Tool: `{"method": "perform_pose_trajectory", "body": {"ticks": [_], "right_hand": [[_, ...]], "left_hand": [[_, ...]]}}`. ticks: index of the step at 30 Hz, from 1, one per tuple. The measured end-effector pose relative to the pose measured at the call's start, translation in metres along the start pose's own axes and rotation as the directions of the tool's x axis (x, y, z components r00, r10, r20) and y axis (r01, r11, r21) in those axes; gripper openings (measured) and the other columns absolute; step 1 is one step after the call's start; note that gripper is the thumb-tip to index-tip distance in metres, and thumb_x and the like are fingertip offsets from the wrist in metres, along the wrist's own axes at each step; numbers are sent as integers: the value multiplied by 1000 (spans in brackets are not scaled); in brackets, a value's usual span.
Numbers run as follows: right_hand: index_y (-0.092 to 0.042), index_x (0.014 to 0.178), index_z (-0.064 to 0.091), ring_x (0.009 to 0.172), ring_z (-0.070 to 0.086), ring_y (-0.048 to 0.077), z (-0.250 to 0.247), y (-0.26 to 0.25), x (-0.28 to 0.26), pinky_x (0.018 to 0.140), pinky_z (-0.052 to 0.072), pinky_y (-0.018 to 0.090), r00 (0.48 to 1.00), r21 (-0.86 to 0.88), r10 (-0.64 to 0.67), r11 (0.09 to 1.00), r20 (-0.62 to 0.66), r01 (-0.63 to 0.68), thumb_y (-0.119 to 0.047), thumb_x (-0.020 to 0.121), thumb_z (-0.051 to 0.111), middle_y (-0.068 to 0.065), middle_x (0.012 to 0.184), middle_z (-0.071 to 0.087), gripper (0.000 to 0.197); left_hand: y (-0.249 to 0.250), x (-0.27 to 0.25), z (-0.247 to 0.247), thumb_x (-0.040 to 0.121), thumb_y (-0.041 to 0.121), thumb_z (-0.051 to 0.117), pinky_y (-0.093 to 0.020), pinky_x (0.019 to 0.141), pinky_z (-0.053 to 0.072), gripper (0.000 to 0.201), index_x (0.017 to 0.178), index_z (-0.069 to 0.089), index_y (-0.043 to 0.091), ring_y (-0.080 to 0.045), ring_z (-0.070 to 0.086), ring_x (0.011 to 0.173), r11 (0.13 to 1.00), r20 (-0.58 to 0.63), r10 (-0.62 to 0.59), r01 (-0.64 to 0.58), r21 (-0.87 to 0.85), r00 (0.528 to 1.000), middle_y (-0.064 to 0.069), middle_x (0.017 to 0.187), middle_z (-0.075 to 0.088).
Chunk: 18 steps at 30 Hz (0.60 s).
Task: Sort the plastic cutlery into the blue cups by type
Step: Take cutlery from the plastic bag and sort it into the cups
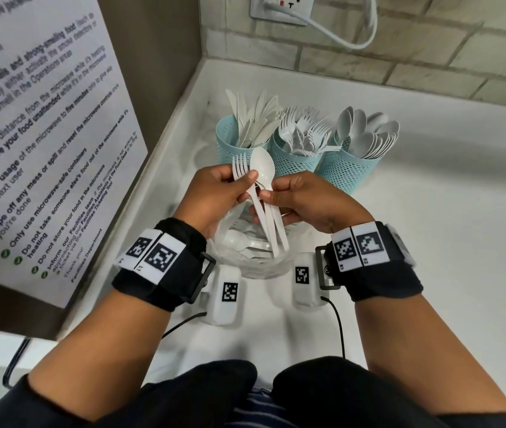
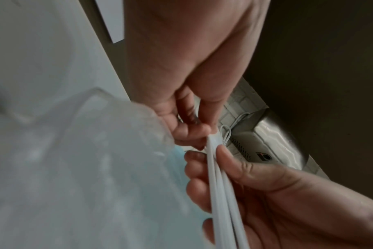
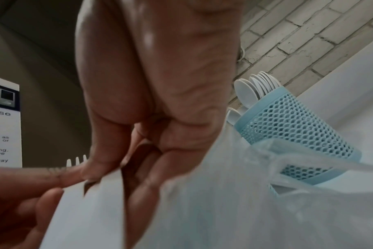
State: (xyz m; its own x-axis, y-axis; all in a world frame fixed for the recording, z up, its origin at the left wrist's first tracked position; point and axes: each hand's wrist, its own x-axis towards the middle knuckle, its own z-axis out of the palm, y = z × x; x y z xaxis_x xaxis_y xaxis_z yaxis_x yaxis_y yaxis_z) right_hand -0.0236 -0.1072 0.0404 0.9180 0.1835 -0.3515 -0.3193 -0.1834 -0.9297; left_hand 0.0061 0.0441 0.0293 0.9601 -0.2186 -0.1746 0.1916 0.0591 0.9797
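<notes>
Both your hands pinched one small bundle of white plastic cutlery (image 1: pixel 264 199): your left hand (image 1: pixel 214 196) clamped the fork and spoon necks, your right hand (image 1: pixel 310 202) closed on the handles, above a clear plastic bag (image 1: pixel 245 267) on the white desk (image 1: pixel 431 242). At twelve o'clock stood three blue mesh cups (image 1: pixel 295 162), holding knives, forks and spoons from nine toward three.

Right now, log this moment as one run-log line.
left hand: holds white plastic fork and white plastic spoon | right hand: pinches handles | blue mesh cups: knives, forks, spoons sorted | clear bag: more cutlery
</notes>
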Motion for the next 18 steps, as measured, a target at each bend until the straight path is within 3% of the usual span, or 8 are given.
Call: {"method": "perform_pose_trajectory", "body": {"ticks": [4,6,8,11,14,16,18], "right_hand": [[-7,82,63,91,69,27,-1,-1,2,81,56,38,996,-49,-6,999,-92,1,-17,90,59,18,96,70,14],[-4,85,61,81,70,21,-3,-4,2,72,57,33,986,-46,-23,999,-166,16,-15,89,60,13,90,70,12],[-5,83,59,70,70,13,-8,-7,2,61,57,25,966,6,-35,999,-258,38,-12,90,59,8,85,70,10],[-11,84,57,66,69,12,-22,-16,-1,61,57,26,906,110,-92,982,-413,150,-4,91,55,7,84,68,10],[-5,100,51,67,69,15,-40,-28,-6,67,60,32,798,191,-177,920,-577,342,1,92,50,7,84,66,11],[-2,104,49,70,67,19,-54,-36,-8,64,58,30,672,169,-232,863,-704,476,2,92,50,9,82,65,13],[-5,96,51,70,67,18,-68,-42,-10,64,55,28,515,120,-260,797,-817,592,4,90,51,9,79,65,11]], "left_hand": [[-1,0,3,87,12,62,-10,60,50,10,81,68,17,0,60,59,1000,-17,20,-20,-1,1000,9,67,69],[1,0,6,88,12,61,-9,59,49,9,82,68,14,1,61,59,999,-8,31,-31,-14,999,9,66,69],[3,1,8,89,12,59,-8,58,48,10,90,68,8,4,63,61,999,9,38,-38,-13,999,4,74,69],[6,2,9,92,15,54,-9,59,48,20,102,67,2,4,63,62,999,31,45,-45,23,999,0,82,68],[8,1,12,96,22,48,-15,61,47,21,95,67,14,2,58,53,997,59,37,-41,69,998,0,81,69],[10,-1,14,98,28,44,-19,67,48,23,89,65,22,2,61,56,994,82,32,-40,99,996,2,81,69],[11,-2,15,98,32,41,-22,70,49,25,88,63,25,-1,64,62,992,100,37,-49,116,994,4,81,70]]}}
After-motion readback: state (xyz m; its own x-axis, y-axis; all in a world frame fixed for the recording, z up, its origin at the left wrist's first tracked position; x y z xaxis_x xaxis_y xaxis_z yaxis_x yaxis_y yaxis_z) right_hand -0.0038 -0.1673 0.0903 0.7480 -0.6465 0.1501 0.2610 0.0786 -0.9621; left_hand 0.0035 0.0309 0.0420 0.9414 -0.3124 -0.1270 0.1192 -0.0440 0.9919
